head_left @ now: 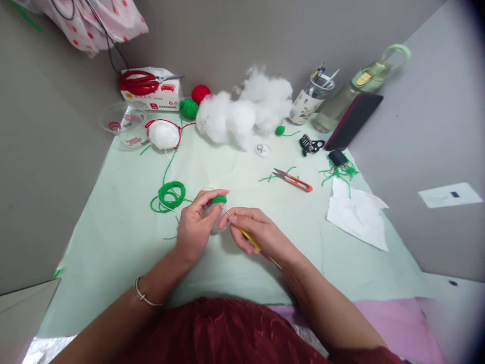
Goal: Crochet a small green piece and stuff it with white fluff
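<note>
Between the thumb and fingers of my left hand (194,227) is a small crochet piece (219,199), green along its upper edge and whitish below. My right hand (261,228) grips a crochet hook (250,239) by its yellow handle. The hook's thin metal tip points at the green edge; whether it sits inside a stitch I cannot tell. Just left of my left hand lies a loose coil of green yarn (171,196), with a strand running toward the piece. A white strand also leads to the hand. My fingers hide part of the piece.
Farther back are a white yarn ball (164,134), green (188,108) and red (200,93) balls, and fluffy white stuffing (246,108). Orange thread snips (293,180) lie right of centre. A pen cup (308,101), bottle (337,103), propped dark phone (354,121) and white tissue (356,215) occupy the right.
</note>
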`<state>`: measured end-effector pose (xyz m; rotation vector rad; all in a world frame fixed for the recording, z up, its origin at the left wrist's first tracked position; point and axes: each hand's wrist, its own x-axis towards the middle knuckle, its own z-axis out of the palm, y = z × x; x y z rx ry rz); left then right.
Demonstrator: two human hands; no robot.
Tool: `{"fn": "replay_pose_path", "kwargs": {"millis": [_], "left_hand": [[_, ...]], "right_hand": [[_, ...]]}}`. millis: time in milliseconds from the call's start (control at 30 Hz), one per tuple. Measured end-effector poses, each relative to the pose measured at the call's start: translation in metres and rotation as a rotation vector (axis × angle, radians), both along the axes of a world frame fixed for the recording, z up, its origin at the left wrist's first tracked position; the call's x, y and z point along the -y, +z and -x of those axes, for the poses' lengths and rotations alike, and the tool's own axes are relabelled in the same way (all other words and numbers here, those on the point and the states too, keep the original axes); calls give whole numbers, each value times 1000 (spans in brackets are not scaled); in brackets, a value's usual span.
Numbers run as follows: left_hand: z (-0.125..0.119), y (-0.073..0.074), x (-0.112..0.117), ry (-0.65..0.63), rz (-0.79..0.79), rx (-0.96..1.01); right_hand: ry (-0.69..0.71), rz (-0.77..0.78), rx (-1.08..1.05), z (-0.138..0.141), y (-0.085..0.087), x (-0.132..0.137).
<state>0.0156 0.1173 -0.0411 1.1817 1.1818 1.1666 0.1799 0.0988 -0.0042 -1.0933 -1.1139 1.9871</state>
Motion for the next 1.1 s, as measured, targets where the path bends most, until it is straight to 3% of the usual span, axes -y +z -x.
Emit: {"fn": "replay_pose_path", "kwargs": {"millis": [400,533,667,900,967,1100], "left_hand": [[1,-2,0,-5,-75,-79],[1,-1,0,-11,-69,-85],[3,0,-2,-53,-55,-91],[5,-1,-1,-100,-55,-57],[5,-2,2,-101,-69,-24],[2,-4,4,-84,-90,78]], "right_hand": [[-65,157,-164,-3,-8,-6],[-69,141,-152,-1,-6,-5],[-97,-37,27,3,-1,4],[-25,-508,578,14,5,19],[-1,-490,535,13,4,17],[72,-143,36,8,3,9]]}}
